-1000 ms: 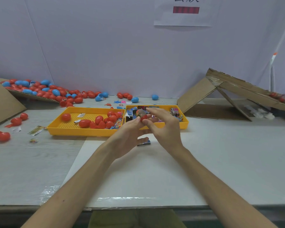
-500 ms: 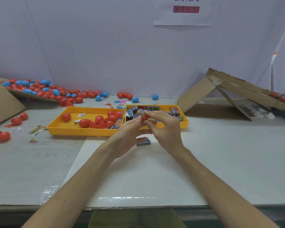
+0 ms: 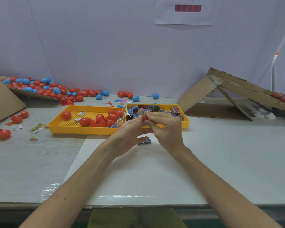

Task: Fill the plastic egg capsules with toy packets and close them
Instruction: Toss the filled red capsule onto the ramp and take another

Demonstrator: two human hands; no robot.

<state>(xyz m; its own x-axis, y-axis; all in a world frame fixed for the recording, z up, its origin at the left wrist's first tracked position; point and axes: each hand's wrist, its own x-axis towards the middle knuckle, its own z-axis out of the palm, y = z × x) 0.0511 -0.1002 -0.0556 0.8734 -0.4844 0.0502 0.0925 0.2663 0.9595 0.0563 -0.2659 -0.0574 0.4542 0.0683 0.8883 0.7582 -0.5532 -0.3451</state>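
1. The left hand (image 3: pixel 127 131) and the right hand (image 3: pixel 167 129) are up in the air, with their fingertips close together.
2. Between the fingertips is a red egg capsule (image 3: pixel 145 118). Both hands pinch it. The left fingers hold it from the left side. The right fingers curl over it from the right side.
3. A stripy toy packet (image 3: pixel 141 112) sits at the top of the egg, just above the left fingertips. I cannot tell how far it is pushed in.
4. Right under the fingers, a small blue packet (image 3: pixel 145 140) lies on the white sheet (image 3: pixel 138 170).
5. Just behind the fingers is a yellow tray (image 3: pixel 184 125) full of little packets.
6. To the left of the fingers, touching that tray, is another yellow tray (image 3: pixel 82 130) with red eggs (image 3: pixel 99 120) in it.
7. Far behind the fingers and off to the left is a big heap of red and blue eggs (image 3: pixel 44 89).
8. Far to the right of the fingers stands some folded cardboard (image 3: pixel 199 94).
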